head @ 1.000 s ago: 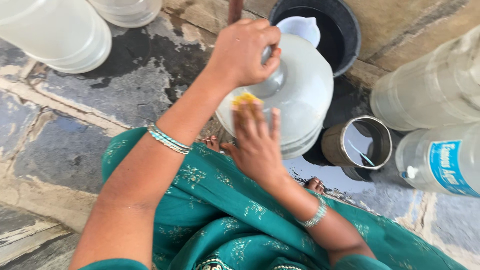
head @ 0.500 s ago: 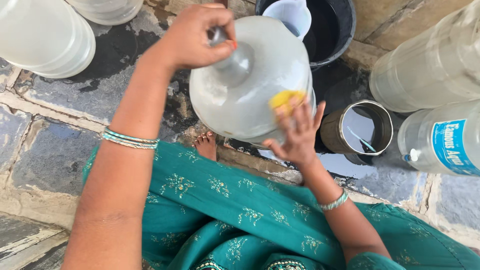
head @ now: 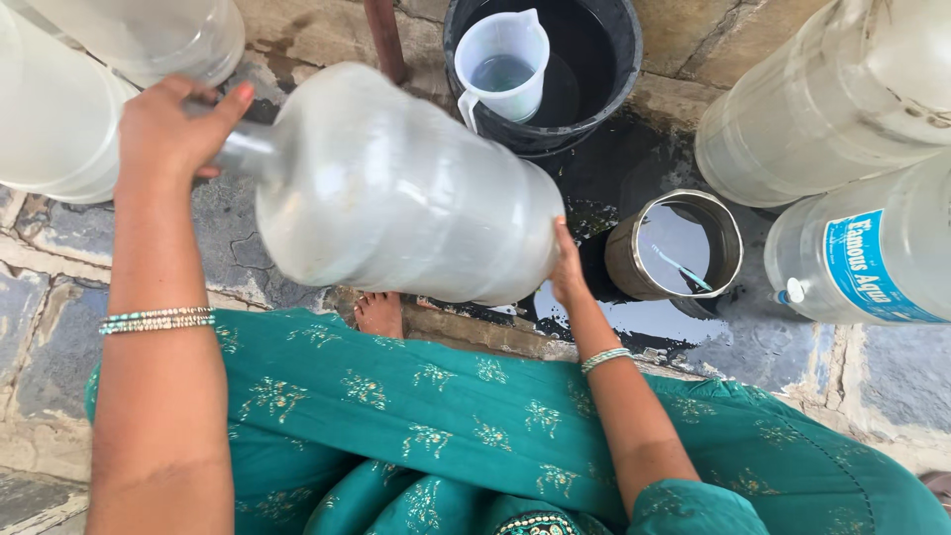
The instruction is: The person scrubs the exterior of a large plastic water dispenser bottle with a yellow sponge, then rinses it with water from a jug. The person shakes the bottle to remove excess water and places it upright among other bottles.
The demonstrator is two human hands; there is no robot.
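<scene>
A large translucent water jug [head: 396, 193] lies tipped on its side above my lap, neck pointing left. My left hand [head: 170, 129] grips the jug's neck. My right hand [head: 568, 269] presses against the jug's base at the right; its fingers are mostly hidden behind the jug. The yellow scrubber seen earlier is out of sight. My teal patterned dress [head: 475, 426] fills the lower part of the view, and one bare foot [head: 379, 314] shows under the jug.
A black bucket [head: 614, 74] of water holds a white plastic mug [head: 503, 69] at the top. A metal pot [head: 676, 248] with a toothbrush stands on wet stone. More big jugs sit at right [head: 822, 109], [head: 872, 258] and top left [head: 69, 109].
The jug has been tipped from nearly upright onto its side, neck swinging left. My right hand moved from rubbing the jug's side with a yellow scrubber to its base.
</scene>
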